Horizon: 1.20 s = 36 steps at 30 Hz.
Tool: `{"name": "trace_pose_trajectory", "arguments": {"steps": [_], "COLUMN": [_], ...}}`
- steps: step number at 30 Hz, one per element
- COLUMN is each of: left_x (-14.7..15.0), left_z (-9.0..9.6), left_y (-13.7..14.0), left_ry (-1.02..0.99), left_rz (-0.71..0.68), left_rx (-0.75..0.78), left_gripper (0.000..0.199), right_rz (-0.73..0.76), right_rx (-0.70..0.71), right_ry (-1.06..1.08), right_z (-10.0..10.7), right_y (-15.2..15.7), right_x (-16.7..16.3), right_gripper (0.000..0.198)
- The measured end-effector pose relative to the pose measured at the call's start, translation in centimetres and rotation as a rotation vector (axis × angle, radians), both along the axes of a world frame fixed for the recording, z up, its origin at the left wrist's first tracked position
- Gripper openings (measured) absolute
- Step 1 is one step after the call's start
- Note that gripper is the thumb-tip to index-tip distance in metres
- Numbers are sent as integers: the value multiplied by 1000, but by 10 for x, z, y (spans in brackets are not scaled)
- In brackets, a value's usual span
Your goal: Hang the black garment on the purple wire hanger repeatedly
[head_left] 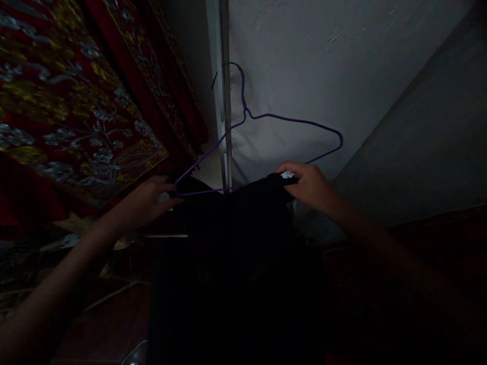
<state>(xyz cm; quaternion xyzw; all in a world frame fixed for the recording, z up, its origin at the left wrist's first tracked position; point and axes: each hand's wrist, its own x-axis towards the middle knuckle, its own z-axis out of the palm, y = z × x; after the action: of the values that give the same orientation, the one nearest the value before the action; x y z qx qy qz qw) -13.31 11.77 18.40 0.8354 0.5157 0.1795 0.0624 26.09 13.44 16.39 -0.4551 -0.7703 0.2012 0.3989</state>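
A purple wire hanger [292, 119] hangs by its hook on a narrow pale strip along the wall. Below it droops a black garment [243, 243], too dark to tell its exact kind. My left hand [152, 197] pinches the garment's upper left edge, close to the hanger's left corner. My right hand [306, 182] grips the upper right edge, where a small white label [287, 174] shows between thumb and fingers. The hanger's lower bar runs across the garment's top on the left and goes out of sight behind my right hand.
Red cloth [72, 101] with gold and silver embroidery hangs at the left. The pale strip [220, 101] stands upright against a grey wall [304, 61]. Dim sticks and clutter [110, 253] lie at lower left over a dark red floor [106, 329]. The lower right is very dark.
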Motion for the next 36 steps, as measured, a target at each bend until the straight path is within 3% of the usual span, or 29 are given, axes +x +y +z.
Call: {"name": "trace_pose_trajectory", "arguments": {"steps": [2, 5, 9, 13, 15, 18, 22, 25, 27, 29, 32, 36], "left_x": [10, 18, 11, -9, -15, -11, 23, 50, 60, 61, 57, 58], "left_z": [19, 34, 20, -1, 0, 16, 43, 50, 49, 46, 43, 44], "left_y": [0, -3, -10, -18, -20, -21, -13, 0, 10, 16, 19, 16], "left_ry": [70, 100, 119, 165, 186, 181, 111, 10, -108, -177, -141, -116], "left_rz": [-90, -185, -193, -76, -25, -16, -100, -131, -52, 21, 22, 11], "left_rx": [123, 103, -78, -171, -135, -13, 143, 242, 312, 340, 311, 350], "left_gripper": [31, 29, 32, 41, 43, 44, 35, 25, 28, 34, 32, 30], "right_rz": [-39, -106, -144, -189, -154, -100, 45, 119, 56, -98, -369, -618], "right_rx": [18, 67, 97, 80, 65, 40, -51, -20, 54, 148, 293, 446], "right_ry": [11, -5, -58, -66, -37, 32, 119, 100, 82, 114, 265, 468], "right_z": [3, 5, 3, -5, -9, -12, -13, -12, -15, -23, -44, -69], "right_y": [0, 0, 0, 2, 4, 3, -5, -14, -17, -18, -10, 5], "right_x": [4, 5, 2, -5, -8, -14, -30, -40, -39, -29, -7, 19], "right_gripper": [20, 19, 22, 24, 22, 22, 28, 36, 43, 51, 55, 53]}}
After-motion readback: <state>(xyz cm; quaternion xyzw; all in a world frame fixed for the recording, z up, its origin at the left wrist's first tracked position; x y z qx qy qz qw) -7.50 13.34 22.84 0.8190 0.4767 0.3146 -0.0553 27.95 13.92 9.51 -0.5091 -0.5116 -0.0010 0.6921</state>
